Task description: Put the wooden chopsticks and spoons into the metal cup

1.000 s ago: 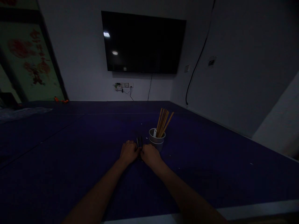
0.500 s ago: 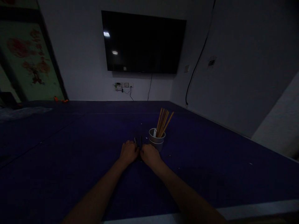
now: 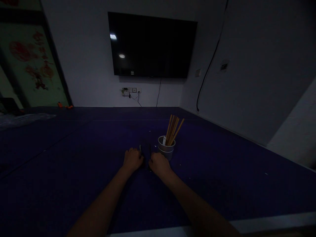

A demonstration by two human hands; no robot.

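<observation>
The room is dim. My left hand (image 3: 132, 160) and my right hand (image 3: 159, 164) rest side by side on a dark blue table (image 3: 74, 164), both closed. Each grips a thin dark stick-like piece, the left piece (image 3: 140, 149) and the right piece (image 3: 149, 149), and the two now stand a little apart; I cannot make out what they are. Just beyond my right hand stands a pale cup (image 3: 166, 149) holding several wooden sticks (image 3: 173, 129) that lean to the right.
A black wall-mounted screen (image 3: 151, 46) hangs ahead above a socket strip (image 3: 130, 90) with cables. A cable (image 3: 209, 62) runs down the right wall. A flower-patterned panel (image 3: 29, 65) stands at the left. The table's pale near edge (image 3: 271, 220) shows bottom right.
The dark object held together between my hands has come apart into two thin pieces. My left hand has shifted slightly left, widening the gap.
</observation>
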